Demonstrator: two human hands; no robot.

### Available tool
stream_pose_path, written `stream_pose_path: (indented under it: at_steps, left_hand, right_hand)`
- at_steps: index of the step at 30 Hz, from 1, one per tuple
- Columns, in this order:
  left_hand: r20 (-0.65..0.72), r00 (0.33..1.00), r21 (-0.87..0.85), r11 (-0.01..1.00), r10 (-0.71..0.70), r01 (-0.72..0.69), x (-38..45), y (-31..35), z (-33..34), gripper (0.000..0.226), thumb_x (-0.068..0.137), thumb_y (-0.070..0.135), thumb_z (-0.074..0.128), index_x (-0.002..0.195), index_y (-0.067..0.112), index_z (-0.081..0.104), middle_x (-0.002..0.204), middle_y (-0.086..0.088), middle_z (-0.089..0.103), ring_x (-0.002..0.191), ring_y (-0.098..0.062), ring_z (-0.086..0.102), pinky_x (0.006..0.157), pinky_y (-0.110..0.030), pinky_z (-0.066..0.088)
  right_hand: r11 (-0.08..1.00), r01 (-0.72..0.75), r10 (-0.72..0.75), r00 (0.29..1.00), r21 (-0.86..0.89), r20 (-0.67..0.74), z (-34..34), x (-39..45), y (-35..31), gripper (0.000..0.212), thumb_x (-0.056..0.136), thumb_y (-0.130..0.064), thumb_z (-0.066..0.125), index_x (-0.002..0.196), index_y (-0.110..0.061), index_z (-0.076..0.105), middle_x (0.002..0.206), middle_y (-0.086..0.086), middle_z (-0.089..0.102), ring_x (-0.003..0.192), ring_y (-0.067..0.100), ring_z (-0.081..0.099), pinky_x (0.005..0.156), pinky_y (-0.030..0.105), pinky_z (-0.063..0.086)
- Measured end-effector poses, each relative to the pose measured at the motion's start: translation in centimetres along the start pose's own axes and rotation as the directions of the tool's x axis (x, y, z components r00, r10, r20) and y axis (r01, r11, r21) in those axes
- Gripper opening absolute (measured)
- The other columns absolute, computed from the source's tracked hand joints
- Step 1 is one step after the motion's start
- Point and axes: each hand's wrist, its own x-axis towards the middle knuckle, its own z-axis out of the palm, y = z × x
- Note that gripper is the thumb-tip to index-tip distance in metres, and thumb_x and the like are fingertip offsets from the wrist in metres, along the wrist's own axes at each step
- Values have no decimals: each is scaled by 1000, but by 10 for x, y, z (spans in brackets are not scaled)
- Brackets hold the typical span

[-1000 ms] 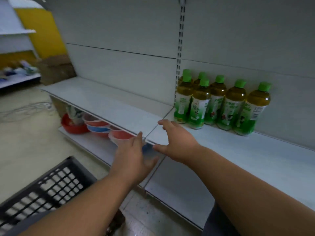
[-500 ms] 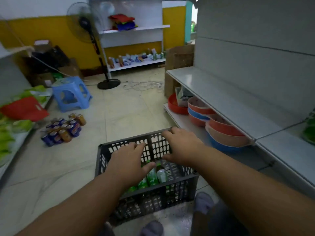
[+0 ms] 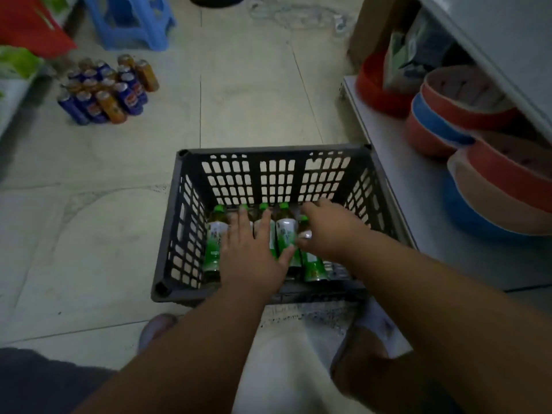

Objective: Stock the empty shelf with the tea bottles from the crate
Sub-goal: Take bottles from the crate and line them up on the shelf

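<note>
From my feed, both forearms are bare, no sleeves, watch or rings that I can make out on the left hand (image 3: 249, 258) or right hand (image 3: 330, 231). Dark shorts (image 3: 44, 380) fill the lower left corner, and pale slippers (image 3: 156, 327) cover the feet at the bottom.

The crate (image 3: 268, 180) is a dark plastic box with slotted lattice walls and an open top, standing on the pale tiled floor just beside the low shelf base. Inside it the tea bottles (image 3: 286, 231) lie on their sides in a row, green caps toward the far wall, with white and green labels. About 5 bottles show, the rest of the row partly hidden.
</note>
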Motion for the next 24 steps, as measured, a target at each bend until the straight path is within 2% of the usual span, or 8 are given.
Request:
stream_pose_path:
  at_steps: [3, 6, 10, 13, 16, 20, 22, 24]
  left_hand:
    - [53, 998, 1, 1000, -19, 19, 5, 5, 27, 102, 83, 79, -5, 156, 8, -16, 160, -19, -28, 149, -30, -26, 120, -42, -15]
    - [66, 998, -16, 1000, 1, 0, 10, 2, 43, 105, 81, 81, -9, 152, 6, -25, 158, -18, -33, 145, -28, -34, 118, -41, -19]
    - [74, 997, -61, 998, -6, 11, 14, 0, 49, 107, 82, 84, -6, 152, 6, -25, 159, -16, -33, 145, -25, -35, 118, -40, -18]
    - [79, 997, -87, 996, 2, 5, 15, 1, 50, 107, 84, 84, 0, 153, 5, -22, 159, -16, -31, 146, -25, -33, 121, -42, -12]
    - [109, 994, -87, 996, 19, -10, 15, 0, 50, 112, 82, 88, 3, 154, 4, -19, 161, -17, -28, 148, -26, -28, 123, -45, -6]
    - [131, 991, -82, 997, 14, -3, 16, 0, 51, 117, 78, 91, 2, 155, 4, -16, 163, -18, -21, 150, -28, -22, 123, -45, -4]
    - [138, 990, -90, 996, 15, -3, 17, 1, 50, 119, 77, 91, 3, 155, 4, -15, 163, -18, -20, 150, -28, -21, 122, -43, -7]
    - [150, 989, -101, 995, 9, 6, 17, 2, 50, 120, 75, 92, 2, 156, 5, -14, 163, -17, -20, 150, -27, -21, 120, -41, -10]
  right_hand:
    - [999, -42, 41, 998, 20, 43, 16, 19, 13, 73, 84, -54, 69, 144, -23, 41, 136, 10, 51, 119, 28, 53, 95, 44, 50]
    - [994, -90, 84, 992, 58, 98, 31, 35, 26, 78, 84, -56, 69, 148, -24, 37, 140, 11, 49, 122, 29, 53, 96, 43, 50]
    - [973, -180, 157, 975, 147, 159, 56, 60, 38, 74, 83, -55, 73, 143, -20, 45, 141, 10, 52, 123, 28, 54, 93, 38, 46]
    - [933, -277, 224, 947, 231, 229, 78, 81, 47, 76, 82, -53, 75, 143, -19, 45, 138, 10, 55, 120, 28, 57, 83, 34, 47]
    - [875, -386, 302, 906, 290, 296, 103, 103, 54, 81, 81, -54, 76, 145, -15, 43, 139, 13, 54, 121, 31, 56, 87, 37, 50]
    - [783, -491, 380, 863, 381, 332, 134, 132, 68, 80, 81, -52, 77, 141, -10, 43, 130, 15, 58, 103, 27, 59, 66, 30, 45]
    - [731, -539, 431, 841, 420, 328, 147, 146, 76, 83, 81, -50, 77, 143, -9, 40, 132, 16, 57, 101, 26, 57, 62, 28, 42]
    - [692, -571, 448, 820, 443, 356, 161, 158, 81, 89, 81, -48, 77, 147, -9, 34, 136, 18, 53, 105, 27, 56, 66, 35, 51]
